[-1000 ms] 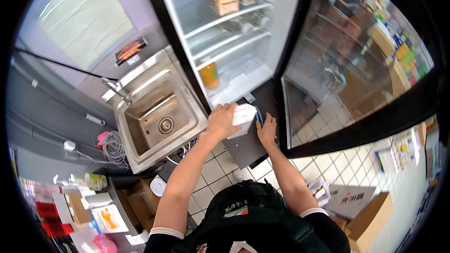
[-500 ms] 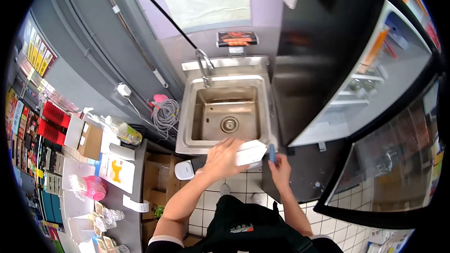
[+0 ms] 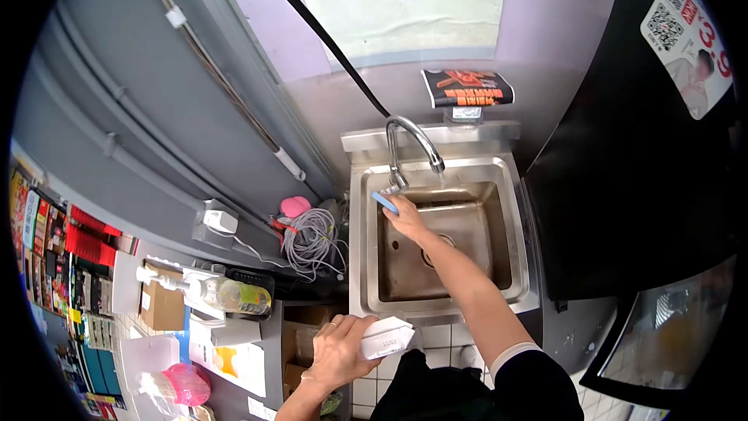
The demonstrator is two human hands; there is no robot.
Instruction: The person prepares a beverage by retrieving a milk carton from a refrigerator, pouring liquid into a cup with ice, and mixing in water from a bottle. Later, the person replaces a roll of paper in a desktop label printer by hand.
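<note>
Honestly, right hand (image 3: pixel 405 217) is gripping a blue sponge (image 3: pixel 384 203) over the sink (image 3: pixel 436 308), left hand (image 3: pixel 336 355) clutching a white box (image 3: pixel 387 337); splashing could soak it.

head cam | fisheye, looks steeply down | near over sink (image 3: pixel 514 210) | sole view

"3.9" on fridge sticker (image 3: pixel 686 43), qr code
</note>
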